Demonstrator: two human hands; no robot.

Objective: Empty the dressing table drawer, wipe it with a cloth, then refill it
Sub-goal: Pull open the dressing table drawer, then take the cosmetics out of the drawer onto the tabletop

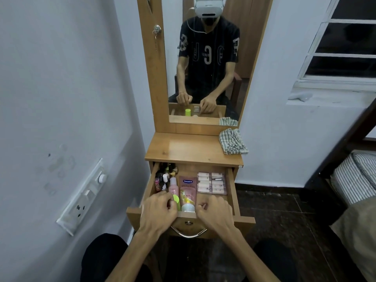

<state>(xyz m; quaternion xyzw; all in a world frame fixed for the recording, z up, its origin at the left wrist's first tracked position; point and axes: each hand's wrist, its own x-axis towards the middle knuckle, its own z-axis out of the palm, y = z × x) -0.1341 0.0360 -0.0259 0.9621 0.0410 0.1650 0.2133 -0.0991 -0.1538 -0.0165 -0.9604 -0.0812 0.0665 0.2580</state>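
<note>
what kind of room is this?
Most likely a bedroom: a wooden dressing table with a tall mirror, its open drawer holding cosmetics such as a Vaseline tube, and a striped mattress on a bed frame at right.

Dim, even indoor light fills the room, with a cool bluish cast on the white walls (pixel 61 78). The window (pixel 345 47) at upper right is black and gives no light. A soft glare patch shines on the dressing table top (pixel 183 145) near its back edge. Deep shadow covers the floor (pixel 274 210) and the person's lap. The wide lens bends straight lines outward toward the frame edges. Both hands look slightly smeared; the drawer's (pixel 232 186) small labels are mostly unreadable.
</note>
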